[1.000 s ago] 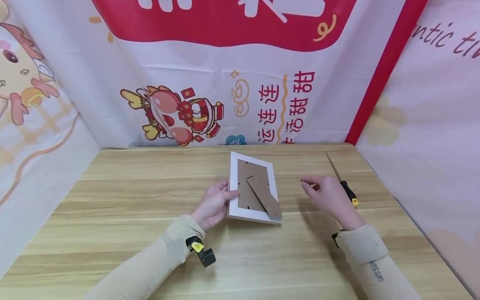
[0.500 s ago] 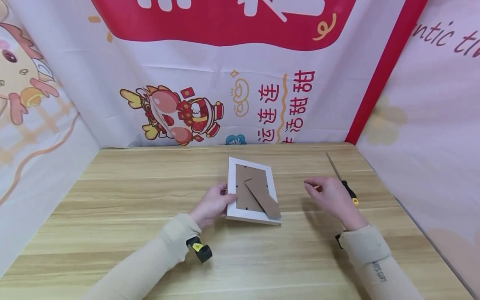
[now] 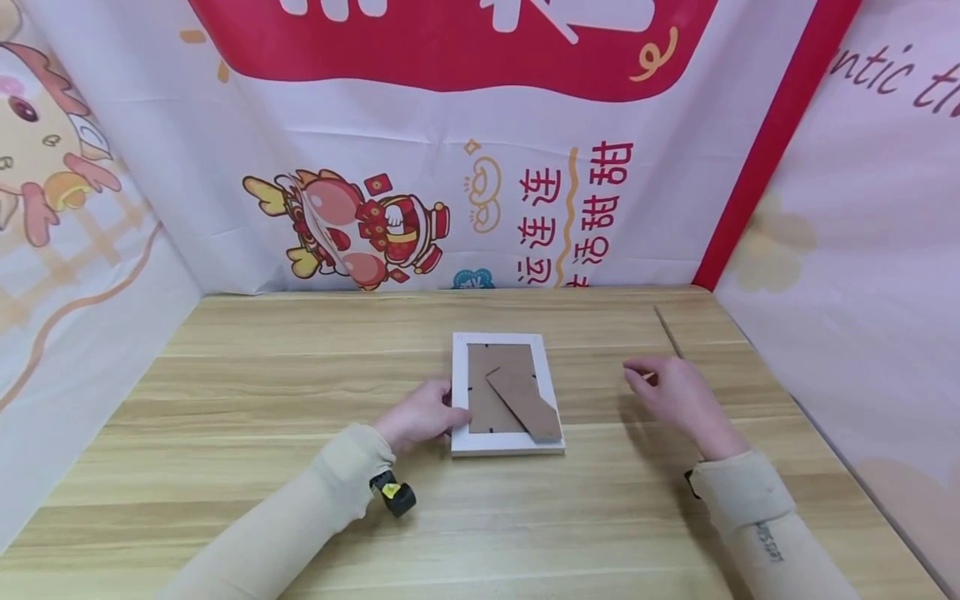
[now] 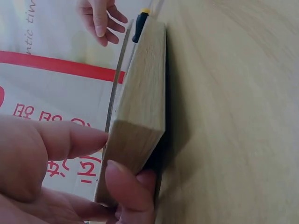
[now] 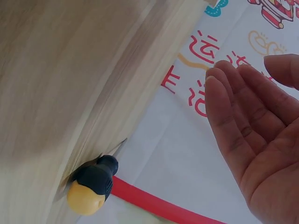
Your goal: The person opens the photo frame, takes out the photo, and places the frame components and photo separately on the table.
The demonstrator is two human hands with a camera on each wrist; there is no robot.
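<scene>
A white picture frame (image 3: 459,375) lies back side up near the table's middle. Its brown backing (image 3: 483,400) bears a slanted easel stand (image 3: 528,404), and small dark tabs line the edge. My left hand (image 3: 423,414) grips the frame's left side, thumb on top and fingers beneath; the left wrist view shows the thick wooden edge (image 4: 142,93) between thumb and fingers, with dark shadow under it. To the right, my right hand (image 3: 678,400) hovers over the table with loosely bent fingers, holding nothing. Beside it lies a screwdriver (image 5: 96,184), its handle hidden by the hand in the head view.
The wood-grain table (image 3: 300,350) meets a printed cloth backdrop (image 3: 637,225) at its rear edge. Cloth walls also stand at the left and right sides. Each wrist carries a strap; a small black camera (image 3: 399,498) shows on the left one.
My left hand has lowered the tilted picture frame, which now lies nearly flat. My right hand has drifted a little to the right and now covers the screwdriver's handle.
</scene>
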